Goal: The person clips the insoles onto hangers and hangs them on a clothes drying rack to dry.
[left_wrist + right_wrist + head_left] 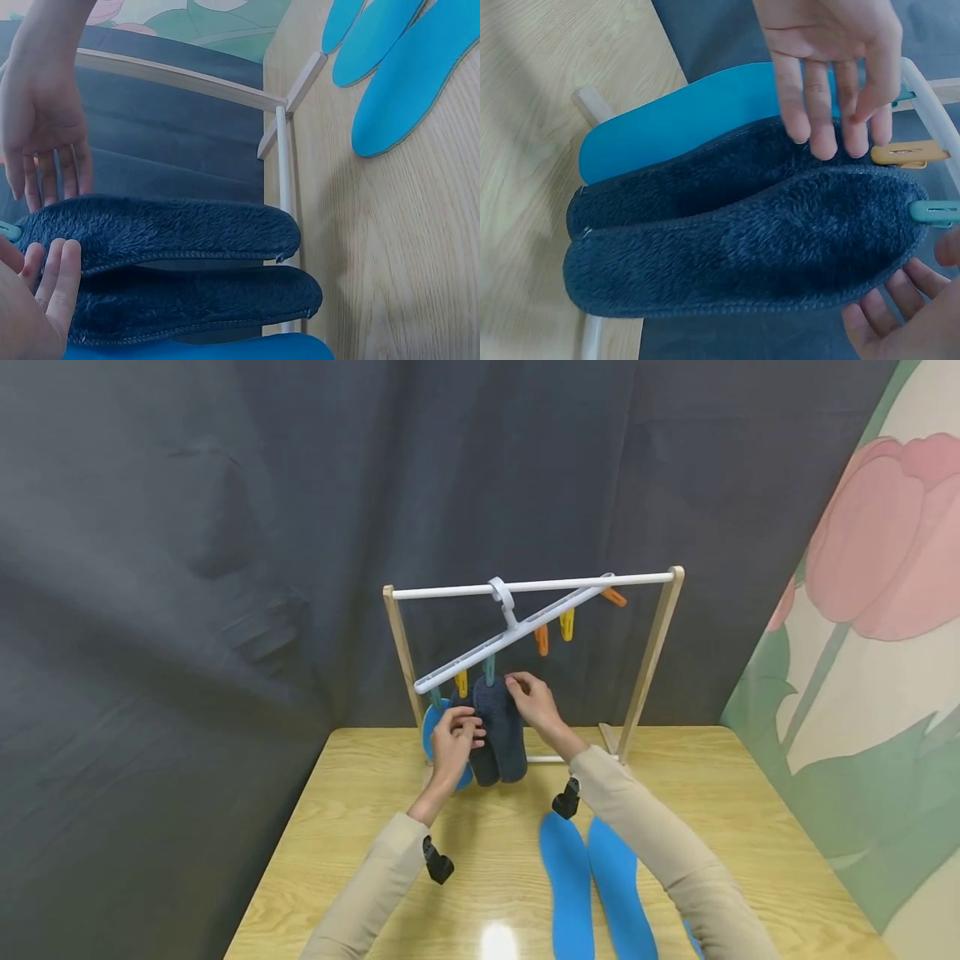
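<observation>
Two dark blue fuzzy insoles hang side by side from clips on a white hanger (480,652). A teal clip (932,212) bites the top of the front fuzzy insole (742,247); a yellow clip (907,153) is at the top of the rear fuzzy insole (652,184). Behind them hangs a smooth blue insole (690,112). My left hand (453,747) is in front of the fuzzy pair, fingers extended and loosely spread. On the other side, my right hand (536,703) has its fingertips right at the front insole's upper edge, thumb apart from them.
The hanger hooks over the white bar (585,583) of a wooden-legged rack and tilts down to the left. Orange clips (542,640) and a yellow clip (567,624) hang on its right half. Blue insoles (570,885) lie on the wooden table (360,827), near my right forearm.
</observation>
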The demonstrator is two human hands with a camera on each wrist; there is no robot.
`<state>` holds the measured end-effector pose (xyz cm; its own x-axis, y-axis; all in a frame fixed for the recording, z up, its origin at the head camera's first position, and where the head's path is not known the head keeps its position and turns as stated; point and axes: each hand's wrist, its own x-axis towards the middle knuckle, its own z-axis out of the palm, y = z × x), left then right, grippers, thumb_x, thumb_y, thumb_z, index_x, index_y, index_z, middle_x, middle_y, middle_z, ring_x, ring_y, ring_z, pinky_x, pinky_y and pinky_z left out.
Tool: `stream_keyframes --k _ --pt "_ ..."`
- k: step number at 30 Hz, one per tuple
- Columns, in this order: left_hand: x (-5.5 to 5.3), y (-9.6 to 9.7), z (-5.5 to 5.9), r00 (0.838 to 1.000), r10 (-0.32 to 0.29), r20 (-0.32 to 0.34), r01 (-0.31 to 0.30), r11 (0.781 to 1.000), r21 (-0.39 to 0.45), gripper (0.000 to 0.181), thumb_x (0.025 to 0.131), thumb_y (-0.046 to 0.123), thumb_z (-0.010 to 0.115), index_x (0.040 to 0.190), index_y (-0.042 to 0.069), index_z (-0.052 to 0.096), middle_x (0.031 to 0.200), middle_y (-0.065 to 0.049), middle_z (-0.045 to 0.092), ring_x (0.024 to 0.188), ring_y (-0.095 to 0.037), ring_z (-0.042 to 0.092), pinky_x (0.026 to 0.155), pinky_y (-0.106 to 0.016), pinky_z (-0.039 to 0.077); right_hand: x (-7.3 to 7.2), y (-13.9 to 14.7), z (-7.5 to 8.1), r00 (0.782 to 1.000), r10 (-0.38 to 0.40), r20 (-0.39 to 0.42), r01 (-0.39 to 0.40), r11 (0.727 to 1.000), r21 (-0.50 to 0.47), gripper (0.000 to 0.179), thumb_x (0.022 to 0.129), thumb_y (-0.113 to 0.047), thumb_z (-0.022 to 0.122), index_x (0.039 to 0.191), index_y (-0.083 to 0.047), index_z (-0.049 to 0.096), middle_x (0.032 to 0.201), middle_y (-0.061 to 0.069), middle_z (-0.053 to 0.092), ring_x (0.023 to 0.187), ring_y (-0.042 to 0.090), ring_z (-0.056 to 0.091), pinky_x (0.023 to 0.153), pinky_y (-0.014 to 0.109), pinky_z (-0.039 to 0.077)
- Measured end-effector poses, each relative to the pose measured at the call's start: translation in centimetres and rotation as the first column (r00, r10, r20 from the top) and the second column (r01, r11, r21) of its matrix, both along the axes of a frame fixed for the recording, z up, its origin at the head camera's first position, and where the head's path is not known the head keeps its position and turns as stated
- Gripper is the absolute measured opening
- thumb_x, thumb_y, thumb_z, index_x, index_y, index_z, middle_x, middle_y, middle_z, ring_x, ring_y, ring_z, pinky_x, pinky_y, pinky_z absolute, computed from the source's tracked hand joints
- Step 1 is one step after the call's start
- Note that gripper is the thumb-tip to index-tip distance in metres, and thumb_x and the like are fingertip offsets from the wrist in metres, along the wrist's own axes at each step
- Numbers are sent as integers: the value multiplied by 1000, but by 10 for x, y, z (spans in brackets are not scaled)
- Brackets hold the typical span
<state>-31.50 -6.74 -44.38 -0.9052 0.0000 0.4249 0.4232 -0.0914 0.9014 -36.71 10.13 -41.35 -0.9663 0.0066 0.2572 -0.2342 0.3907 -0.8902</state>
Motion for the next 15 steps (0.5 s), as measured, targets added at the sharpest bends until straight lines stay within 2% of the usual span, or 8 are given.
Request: stream_keyframes --k 9,15 --pt "-3 -1 3 1000 -3 1 3 1000 -20 25 99 -8 47 119 -20 53 104 -38 61 89 -54 63 76 -59 55 -1 -3 -12 1000 3 27 -4 999 39 37 106 -24 47 133 0 59 126 19 61 115 34 57 95 49 48" --pt "-2 -1 3 1000 -2 28 3 1000 -31 25 99 -6 48 121 -19 54 104 -34 63 90 -51 64 75 -53 58 0 -5 -16 999 -9 31 8 1000 25 36 105 -22 49 131 0 60 120 18 63 108 32 60 88 47 51"
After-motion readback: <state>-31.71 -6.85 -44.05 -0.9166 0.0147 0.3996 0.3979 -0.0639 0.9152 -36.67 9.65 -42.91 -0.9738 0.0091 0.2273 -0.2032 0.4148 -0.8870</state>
